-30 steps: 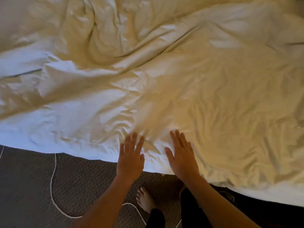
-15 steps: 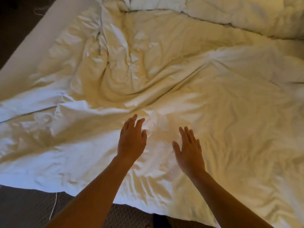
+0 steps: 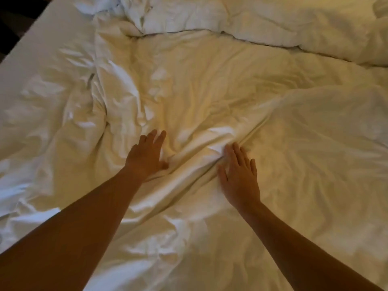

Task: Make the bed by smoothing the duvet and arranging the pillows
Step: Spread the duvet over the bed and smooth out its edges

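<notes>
A white, heavily creased duvet (image 3: 210, 85) covers nearly the whole view. My left hand (image 3: 147, 156) presses flat on it left of centre, fingers straight and spread. My right hand (image 3: 239, 175) lies flat a little to the right, fingers straight, pushing against a thick ridge of fabric (image 3: 201, 162) bunched between the two hands. Along the top edge a bulkier rumpled white mass (image 3: 262, 19) lies across the bed; whether it is pillows or folded duvet cannot be told.
A bare strip of white sheet or mattress (image 3: 42, 36) runs along the upper left, beyond it a dark floor corner (image 3: 12, 15). Deep wrinkles gather at left of the left hand (image 3: 100, 114).
Both hands have slid from the near edge of the bed far onto the duvet. A fold has piled up between them. The floor and cord have left the view.
</notes>
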The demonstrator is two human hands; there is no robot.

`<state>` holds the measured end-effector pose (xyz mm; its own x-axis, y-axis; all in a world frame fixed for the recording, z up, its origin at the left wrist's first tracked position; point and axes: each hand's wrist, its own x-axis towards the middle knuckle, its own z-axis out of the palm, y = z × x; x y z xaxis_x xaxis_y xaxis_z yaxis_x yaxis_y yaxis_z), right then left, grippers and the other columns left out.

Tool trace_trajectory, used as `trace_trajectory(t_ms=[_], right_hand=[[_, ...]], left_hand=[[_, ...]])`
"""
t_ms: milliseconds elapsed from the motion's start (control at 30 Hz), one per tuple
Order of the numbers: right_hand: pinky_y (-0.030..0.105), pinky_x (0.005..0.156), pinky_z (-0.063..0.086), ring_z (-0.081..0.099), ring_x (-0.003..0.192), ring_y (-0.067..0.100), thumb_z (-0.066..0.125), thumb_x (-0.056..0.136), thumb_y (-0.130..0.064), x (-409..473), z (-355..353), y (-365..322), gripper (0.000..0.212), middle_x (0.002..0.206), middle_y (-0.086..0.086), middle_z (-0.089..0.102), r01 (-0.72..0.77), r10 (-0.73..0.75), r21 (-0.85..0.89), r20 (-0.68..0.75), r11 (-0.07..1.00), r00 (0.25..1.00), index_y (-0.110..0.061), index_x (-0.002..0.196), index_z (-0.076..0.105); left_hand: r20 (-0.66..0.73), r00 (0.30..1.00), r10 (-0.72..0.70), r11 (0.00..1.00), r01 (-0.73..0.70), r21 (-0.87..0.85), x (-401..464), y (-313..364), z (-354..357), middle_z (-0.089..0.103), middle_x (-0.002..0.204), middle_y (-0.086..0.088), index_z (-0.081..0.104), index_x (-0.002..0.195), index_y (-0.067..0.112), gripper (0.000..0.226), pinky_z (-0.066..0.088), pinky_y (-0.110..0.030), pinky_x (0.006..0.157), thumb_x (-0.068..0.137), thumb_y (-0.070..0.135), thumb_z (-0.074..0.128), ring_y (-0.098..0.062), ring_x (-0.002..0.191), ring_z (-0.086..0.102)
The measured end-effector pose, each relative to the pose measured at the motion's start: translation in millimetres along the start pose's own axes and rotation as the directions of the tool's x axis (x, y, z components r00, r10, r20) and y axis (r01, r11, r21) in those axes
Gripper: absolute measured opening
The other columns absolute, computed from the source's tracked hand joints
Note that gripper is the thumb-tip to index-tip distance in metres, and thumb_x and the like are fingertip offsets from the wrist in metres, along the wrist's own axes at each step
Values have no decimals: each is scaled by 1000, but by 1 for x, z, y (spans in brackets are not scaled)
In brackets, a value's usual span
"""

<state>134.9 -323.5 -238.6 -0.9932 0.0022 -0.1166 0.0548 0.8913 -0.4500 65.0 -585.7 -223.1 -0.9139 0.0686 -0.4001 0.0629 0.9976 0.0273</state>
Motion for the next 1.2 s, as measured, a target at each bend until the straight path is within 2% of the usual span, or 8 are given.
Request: trace_trajectory(t_ms=[200, 400, 567, 733, 833, 900, 1033, 1200], right_hand=[[48, 122, 5, 13, 153, 16, 22, 93, -53, 46, 20, -1, 71, 165, 0, 20, 24, -25, -39, -46, 999, 999, -22, 157, 23], [52, 122, 6, 15, 153, 22, 22, 96, -53, 74, 21, -4, 67, 164, 5, 24, -2, -4, -78, -83, 997, 997, -21, 154, 32], [52, 123, 7, 8, 154, 21, 18, 97, -54, 83, 29, 2, 68, 166, 5, 17, 11, -15, -106, -35, 994, 999, -22, 157, 25], [50, 123, 9, 5, 154, 22, 21, 100, -53, 85, 38, 7, 66, 166, 3, 12, 111, -111, -112, 1, 988, 994, -23, 159, 18], [49, 123, 6, 3, 154, 21, 23, 99, -57, 91, 39, 21, 68, 167, 1, 9, 230, -218, -143, 89, 963, 972, -26, 159, 16], [50, 122, 7, 7, 154, 24, 25, 97, -60, 97, 33, 48, 70, 167, 2, 11, 265, -246, -259, 102, 929, 964, -27, 158, 19], [54, 121, 2, 5, 153, 28, 21, 97, -62, 103, 8, 106, 70, 167, 2, 8, 34, -30, -447, 15, 894, 999, -31, 159, 12], [61, 119, 0, -2, 153, 31, 24, 101, -54, 70, 1, 78, 70, 167, 10, 1, -374, 372, -133, -40, 918, 927, -21, 160, 7]], left_hand=[[-89, 996, -9, 992, 20, 125, 60, -6, -26, 61, 116, -9, 55, 122, 20, 24, 45, -35, 80, 98, 24, 49, -32, 105, 61], [-309, 862, -401, 915, 361, -181, 112, -50, -107, 59, 122, -25, 51, 123, 10, 33, 46, -49, 94, 96, 30, 53, -46, 114, 57], [-301, 787, -539, 796, 359, -487, 131, -37, -102, 56, 127, -23, 38, 138, 7, 46, 46, -52, 98, 95, 17, 48, -44, 115, 56], [-571, 799, -188, 957, 19, -288, 70, 19, -20, 32, 153, -21, 30, 150, 10, 67, 35, -50, 110, 88, 22, 52, -40, 135, 37], [-448, 834, 322, 918, -391, -68, 20, 56, 40, 12, 164, -16, 24, 156, 14, 66, 22, -52, 119, 96, 33, 42, -34, 151, 12], [-341, 847, 408, 910, -406, 82, 12, 40, 69, 9, 165, -11, 20, 157, 21, 63, 20, -52, 119, 100, 43, 36, -31, 152, 7], [-371, 921, 120, 987, -70, 146, 34, -23, 76, 16, 164, -11, 23, 157, 23, 63, 19, -53, 119, 100, 50, 32, -35, 150, 17], [-394, 870, -298, 955, 270, -125, 6, -34, 57, 23, 159, -24, 29, 154, 13, 65, 23, -59, 115, 98, 46, 26, -44, 144, 26]])
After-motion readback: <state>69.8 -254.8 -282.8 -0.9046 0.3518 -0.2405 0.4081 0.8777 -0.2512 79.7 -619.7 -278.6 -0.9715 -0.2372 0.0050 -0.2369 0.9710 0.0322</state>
